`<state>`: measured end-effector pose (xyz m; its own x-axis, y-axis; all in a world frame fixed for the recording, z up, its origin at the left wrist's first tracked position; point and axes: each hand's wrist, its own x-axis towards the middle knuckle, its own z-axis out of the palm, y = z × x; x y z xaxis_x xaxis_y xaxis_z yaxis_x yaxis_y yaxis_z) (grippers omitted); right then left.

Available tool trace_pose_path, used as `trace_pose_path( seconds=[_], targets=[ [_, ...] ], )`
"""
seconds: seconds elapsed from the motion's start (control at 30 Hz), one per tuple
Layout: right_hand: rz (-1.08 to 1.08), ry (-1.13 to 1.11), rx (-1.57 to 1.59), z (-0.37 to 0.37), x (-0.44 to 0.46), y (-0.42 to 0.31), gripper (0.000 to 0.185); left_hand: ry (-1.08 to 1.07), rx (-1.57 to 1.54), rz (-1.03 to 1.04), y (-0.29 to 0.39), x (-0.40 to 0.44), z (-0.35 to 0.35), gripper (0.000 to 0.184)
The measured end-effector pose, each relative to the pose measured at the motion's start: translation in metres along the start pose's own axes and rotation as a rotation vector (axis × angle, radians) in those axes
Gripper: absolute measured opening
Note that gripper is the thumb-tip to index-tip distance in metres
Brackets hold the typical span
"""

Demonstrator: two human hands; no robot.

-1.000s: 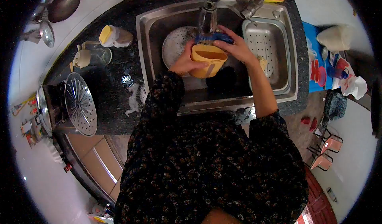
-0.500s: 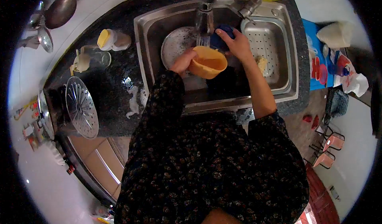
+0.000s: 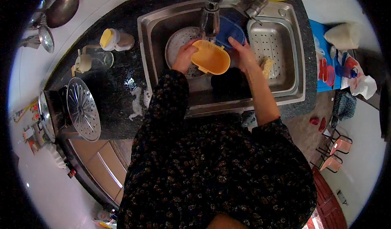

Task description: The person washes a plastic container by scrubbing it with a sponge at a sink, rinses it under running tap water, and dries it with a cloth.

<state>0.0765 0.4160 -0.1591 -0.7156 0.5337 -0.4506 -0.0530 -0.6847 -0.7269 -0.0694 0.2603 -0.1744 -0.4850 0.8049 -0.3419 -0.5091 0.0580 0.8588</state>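
Under the running tap (image 3: pixel 210 19), my left hand (image 3: pixel 185 57) grips the left side of a yellow oval container (image 3: pixel 214 59), whose open top faces up. My right hand (image 3: pixel 243 54) holds a blue oval piece (image 3: pixel 230 31) by its lower right edge, just behind and right of the container. Behind my left hand a round plate with foam spots (image 3: pixel 178 41) lies in the large sink basin. A dark object (image 3: pixel 229 83) sits in the basin below the container.
Right of the basin is a perforated drainer (image 3: pixel 279 52) with a yellowish scrubber (image 3: pixel 267 67). On the left counter stand a yellow-lidded jar (image 3: pixel 117 40), a glass jug (image 3: pixel 97 59) and a perforated steel disc (image 3: pixel 83 109). A blue surface (image 3: pixel 321 37) with several items is at the right.
The yellow container has tipped so its inside faces me more. My right hand has turned and moved slightly down, and the blue piece now shows its broad face.
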Motion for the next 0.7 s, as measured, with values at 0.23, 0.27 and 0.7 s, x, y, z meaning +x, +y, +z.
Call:
trace_pose_path(
  seconds=[0.23,0.27,0.7],
  targets=[
    [0.180,-0.063,0.341,-0.007,-0.004,0.027,0.051,0.076,0.120,0.116,0.006,-0.001,0.008,0.034],
    [0.146,-0.075,0.345,-0.006,-0.004,0.028,0.050,0.107,0.141,0.128,0.010,-0.002,0.012,0.035],
    [-0.210,0.181,0.323,0.029,-0.027,0.024,0.057,0.166,-0.023,-0.177,0.009,-0.038,0.041,0.047]
  ],
)
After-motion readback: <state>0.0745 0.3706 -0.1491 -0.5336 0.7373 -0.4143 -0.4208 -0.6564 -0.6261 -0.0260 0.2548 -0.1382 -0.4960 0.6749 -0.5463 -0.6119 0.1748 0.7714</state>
